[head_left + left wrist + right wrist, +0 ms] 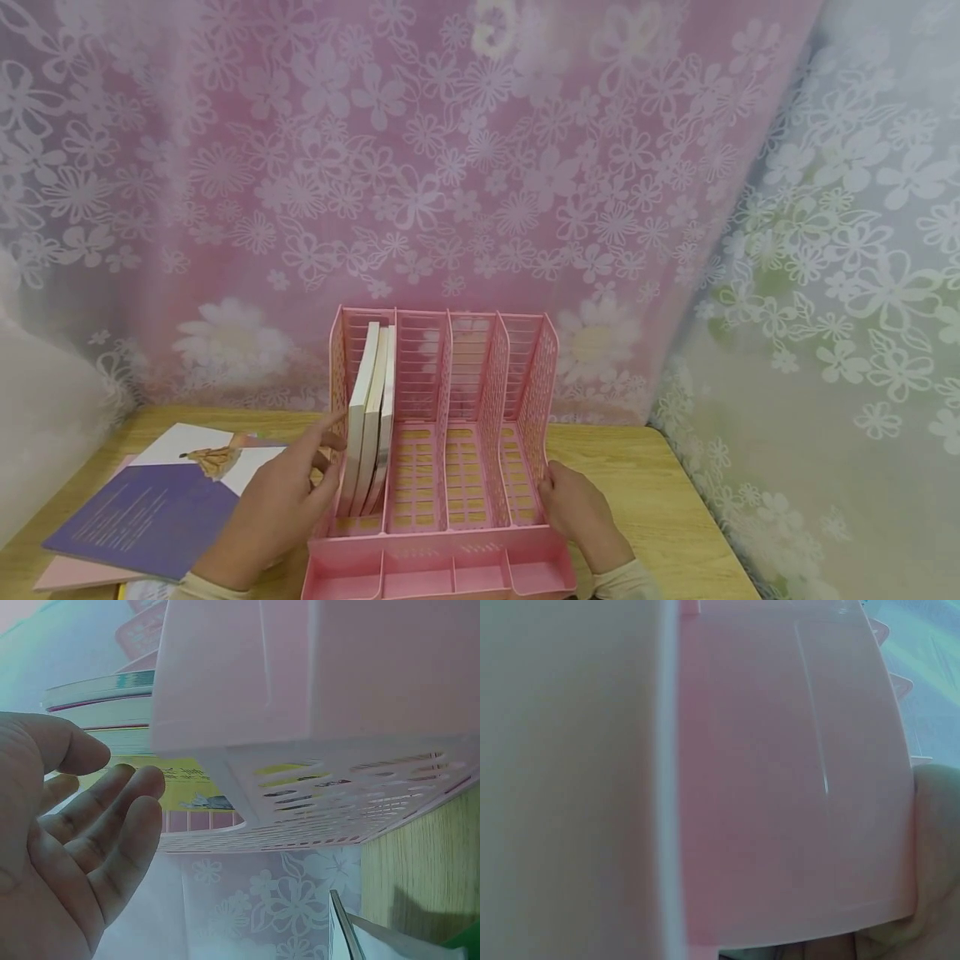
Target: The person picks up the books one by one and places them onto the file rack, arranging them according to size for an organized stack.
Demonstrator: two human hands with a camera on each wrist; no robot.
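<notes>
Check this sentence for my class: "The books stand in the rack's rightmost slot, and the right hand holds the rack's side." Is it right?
Not quite: the head view shows the books standing in the leftmost slot of the rack, not the rightmost. The right hand does hold the rack's side.

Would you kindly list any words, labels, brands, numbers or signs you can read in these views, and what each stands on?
No text can be read.
Purple-and-white book: lines of pale print on its purple part, too small to read.
Yellow cover in the pink organizer, left wrist view: dark marks like writing, too blurred to read.
</notes>
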